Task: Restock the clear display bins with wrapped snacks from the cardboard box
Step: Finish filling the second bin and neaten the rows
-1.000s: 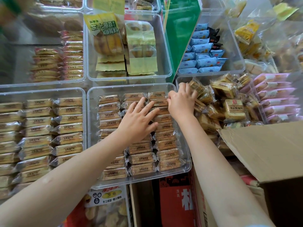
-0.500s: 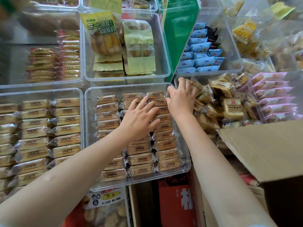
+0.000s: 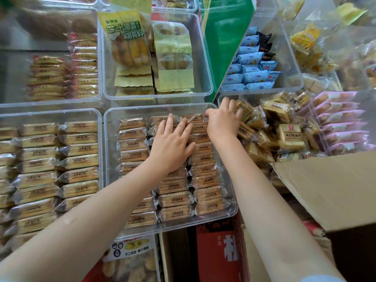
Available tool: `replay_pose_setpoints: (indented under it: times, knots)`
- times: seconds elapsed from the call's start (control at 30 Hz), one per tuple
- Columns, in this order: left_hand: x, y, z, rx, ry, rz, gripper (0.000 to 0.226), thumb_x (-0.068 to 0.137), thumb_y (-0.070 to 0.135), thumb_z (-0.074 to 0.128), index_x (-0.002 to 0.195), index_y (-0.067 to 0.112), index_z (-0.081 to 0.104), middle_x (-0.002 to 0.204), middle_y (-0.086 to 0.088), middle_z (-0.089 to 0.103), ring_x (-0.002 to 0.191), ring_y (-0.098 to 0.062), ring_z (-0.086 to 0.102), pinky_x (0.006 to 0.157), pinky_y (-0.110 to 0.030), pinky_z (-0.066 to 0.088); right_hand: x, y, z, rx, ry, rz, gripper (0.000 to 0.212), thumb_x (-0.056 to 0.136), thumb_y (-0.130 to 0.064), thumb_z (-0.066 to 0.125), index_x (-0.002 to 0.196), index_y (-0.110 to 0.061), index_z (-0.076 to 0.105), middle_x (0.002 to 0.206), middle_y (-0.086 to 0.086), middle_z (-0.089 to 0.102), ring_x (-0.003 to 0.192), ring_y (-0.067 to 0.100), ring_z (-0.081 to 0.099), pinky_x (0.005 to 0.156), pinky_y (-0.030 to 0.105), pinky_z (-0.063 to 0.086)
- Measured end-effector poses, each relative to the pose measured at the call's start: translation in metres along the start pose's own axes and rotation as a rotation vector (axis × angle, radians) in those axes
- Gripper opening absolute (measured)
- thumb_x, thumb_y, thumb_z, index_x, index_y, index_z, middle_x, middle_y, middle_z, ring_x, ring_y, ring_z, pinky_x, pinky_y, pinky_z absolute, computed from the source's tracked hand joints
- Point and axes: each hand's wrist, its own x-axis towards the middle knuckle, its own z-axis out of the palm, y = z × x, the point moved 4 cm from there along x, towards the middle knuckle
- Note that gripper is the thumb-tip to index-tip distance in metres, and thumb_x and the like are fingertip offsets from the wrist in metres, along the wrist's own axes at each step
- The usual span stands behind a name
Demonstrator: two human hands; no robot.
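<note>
around the middle clear bin (image 3: 109, 171) sit other bins: one to its left (image 3: 100, 143) packed with the same tan wrapped snacks, one behind (image 3: 205, 58) with yellow-green packets, one further right (image 3: 293, 58) with pale blue packets, and pink packets (image 3: 341, 127) at the far right. a green panel (image 3: 225, 37) leans between the rear bins. the cardboard box (image 3: 329, 190) stands at the lower right, its flap covering part of the loose square snacks (image 3: 289, 137). the left hand (image 3: 173, 147) lies flat with fingers spread, pressing on the middle row of wrapped snacks (image 3: 207, 192) in the bin. the right hand (image 3: 223, 123) is curled at the far right corner of that bin, pinching the top packet (image 3: 193, 118) of the right row. compared with a second ago, the left hand has slid a little further up the row and the right hand has moved slightly towards the bin's back edge. below the bins a red carton (image 3: 215, 253) and a labelled bag (image 3: 130, 257) show; what the bins rest on is hidden.
</note>
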Motion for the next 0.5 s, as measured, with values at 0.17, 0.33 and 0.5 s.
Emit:
replay_pose_setpoints:
  times: [0.17,0.33,0.5]
  knots:
    - [-0.003,-0.001,0.005,-0.032,0.007,-0.01,0.069,0.102,0.058,0.021,0.161,0.022,0.019,0.168,-0.005,0.017,0.154,-0.038,0.002,0.124,-0.051,0.004,0.0,0.005,-0.002,0.057,-0.028,0.004,0.03,0.102,-0.04,0.049,0.119,-0.028,0.07,0.14,0.011,0.044,0.132,0.032,0.035,0.106,0.048,0.03]
    - [-0.005,0.004,0.007,-0.01,0.008,-0.033,0.07,0.103,0.055,0.019,0.161,0.016,0.015,0.168,-0.011,0.015,0.154,-0.04,0.001,0.125,-0.05,0.004,-0.004,-0.01,-0.001,-0.015,0.063,0.073,0.042,0.099,-0.05,0.049,0.115,-0.019,0.072,0.137,0.01,0.047,0.128,0.03,0.039,0.099,0.047,0.033]
    - [-0.004,0.004,0.011,-0.019,0.008,-0.041,0.071,0.103,0.055,0.015,0.161,0.014,0.013,0.168,-0.012,0.012,0.154,-0.039,-0.001,0.126,-0.05,0.003,-0.005,-0.012,0.004,-0.001,0.068,0.134,0.047,0.099,-0.053,0.047,0.115,-0.016,0.073,0.144,0.009,0.045,0.135,0.03,0.035,0.104,0.048,0.029]
